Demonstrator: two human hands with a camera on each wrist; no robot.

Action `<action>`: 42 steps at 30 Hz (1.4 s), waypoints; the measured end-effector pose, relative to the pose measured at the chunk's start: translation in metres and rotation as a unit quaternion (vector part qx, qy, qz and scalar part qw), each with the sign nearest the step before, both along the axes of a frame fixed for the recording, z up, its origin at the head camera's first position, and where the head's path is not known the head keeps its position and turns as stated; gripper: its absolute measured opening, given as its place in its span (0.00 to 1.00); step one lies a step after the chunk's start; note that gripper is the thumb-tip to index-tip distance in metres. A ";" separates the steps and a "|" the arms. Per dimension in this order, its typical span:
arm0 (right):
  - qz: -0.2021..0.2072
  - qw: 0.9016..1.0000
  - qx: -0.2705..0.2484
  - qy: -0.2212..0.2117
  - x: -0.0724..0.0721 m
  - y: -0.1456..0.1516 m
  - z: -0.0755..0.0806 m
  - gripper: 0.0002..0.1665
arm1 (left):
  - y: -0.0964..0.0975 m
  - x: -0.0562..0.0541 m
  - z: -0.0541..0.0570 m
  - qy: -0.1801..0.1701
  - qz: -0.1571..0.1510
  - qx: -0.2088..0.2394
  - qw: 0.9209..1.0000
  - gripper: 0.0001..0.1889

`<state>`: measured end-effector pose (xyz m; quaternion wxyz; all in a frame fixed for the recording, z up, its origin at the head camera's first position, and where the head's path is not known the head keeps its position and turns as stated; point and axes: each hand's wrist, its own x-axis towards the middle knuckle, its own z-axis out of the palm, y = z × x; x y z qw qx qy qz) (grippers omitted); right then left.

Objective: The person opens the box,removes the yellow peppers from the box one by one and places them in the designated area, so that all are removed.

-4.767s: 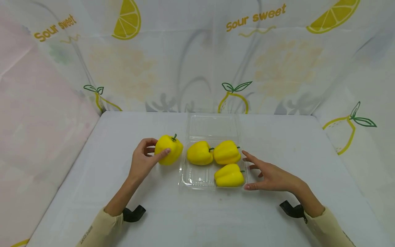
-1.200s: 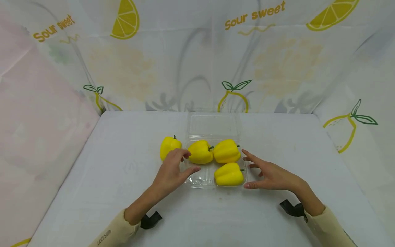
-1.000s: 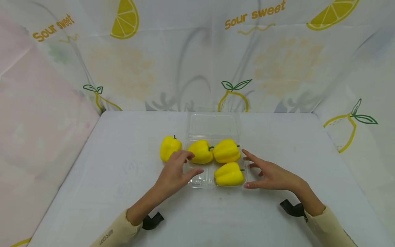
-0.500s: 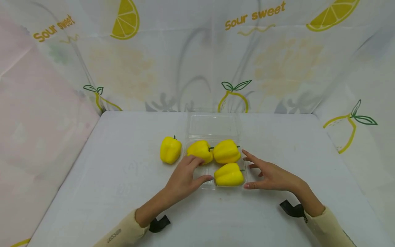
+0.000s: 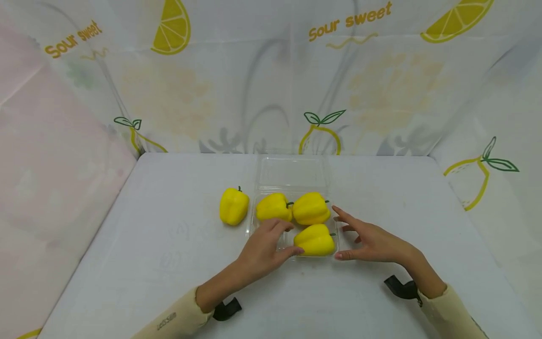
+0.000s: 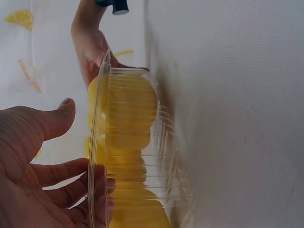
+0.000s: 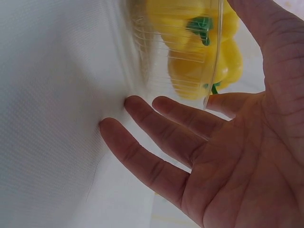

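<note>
A clear plastic clamshell box point(image 5: 292, 174) lies with its lid laid back on the white table. Three yellow bell peppers sit in it: a back left pepper point(image 5: 273, 207), a back right pepper point(image 5: 311, 208) and a front right pepper point(image 5: 315, 240). Another bell pepper point(image 5: 234, 206) stands on the table just left of the box. My left hand point(image 5: 262, 247) hovers over the box's front left part, thumb tip by the front right pepper, gripping nothing; the left wrist view shows its fingers behind the clear wall point(image 6: 156, 166). My right hand point(image 5: 372, 242) lies spread beside the box's right edge, holding nothing.
Printed cloth walls point(image 5: 271, 84) rise behind and at both sides of the white table point(image 5: 402, 193). Each wrist carries a black camera mount point(image 5: 400, 287), close above the table's front part.
My left hand has let go of a bell pepper, now standing left of the box, and has moved right and forward over the box toward the front right pepper. The right hand stays put.
</note>
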<state>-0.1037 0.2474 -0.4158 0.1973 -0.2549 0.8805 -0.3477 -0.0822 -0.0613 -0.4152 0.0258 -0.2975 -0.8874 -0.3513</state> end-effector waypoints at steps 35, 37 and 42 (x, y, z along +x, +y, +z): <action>0.002 1.000 0.001 0.008 0.000 0.002 -0.002 0.66 | 0.029 0.007 -0.001 -0.025 -0.003 -0.072 0.997 0.33; 0.002 1.000 0.001 0.007 0.000 0.001 -0.002 0.66 | 0.031 0.007 -0.001 -0.024 0.000 -0.080 0.997 0.33; 0.001 1.000 0.001 0.007 0.000 0.001 -0.002 0.65 | 0.033 0.007 -0.001 -0.015 0.005 -0.094 0.995 0.34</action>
